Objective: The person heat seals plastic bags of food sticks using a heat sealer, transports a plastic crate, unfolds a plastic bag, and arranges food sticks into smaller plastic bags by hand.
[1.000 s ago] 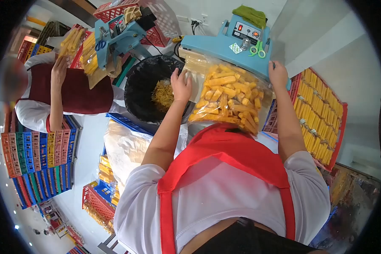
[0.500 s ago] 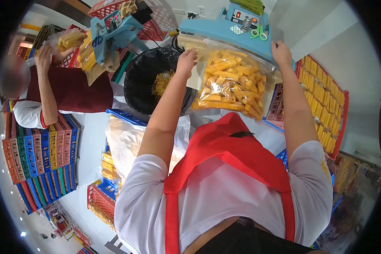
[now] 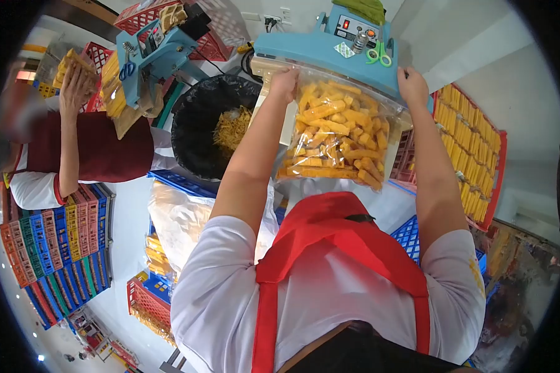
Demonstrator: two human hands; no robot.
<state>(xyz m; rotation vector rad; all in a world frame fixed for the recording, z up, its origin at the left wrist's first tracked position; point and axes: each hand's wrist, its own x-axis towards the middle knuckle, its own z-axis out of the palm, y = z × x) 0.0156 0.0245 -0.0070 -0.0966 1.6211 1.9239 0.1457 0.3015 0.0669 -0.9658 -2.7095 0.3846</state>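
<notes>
A clear plastic bag (image 3: 339, 133) full of yellow-orange sticks hangs with its top edge under the blue arm of a bag sealer (image 3: 311, 48). My left hand (image 3: 284, 85) pinches the bag's upper left edge, just below the sealer. With fingers curled, my right hand (image 3: 414, 87) grips the right end of the sealer's arm. Green-handled scissors (image 3: 379, 55), a small metal cylinder (image 3: 360, 41) and a green cloth (image 3: 366, 9) lie on top of the sealer.
A black-lined bin (image 3: 190, 118) with yellow scraps stands at left. Beyond it, a person in a maroon apron (image 3: 106, 144) handles yellow packs beside a second blue sealer (image 3: 162, 53). A crate of yellow sticks (image 3: 470, 149) stands at right; stacked crates (image 3: 56, 230) are at far left.
My left hand has closed on the bag's upper left edge from a loose pose beside it. My right hand stays at the sealer's end. The other person's hands have shifted.
</notes>
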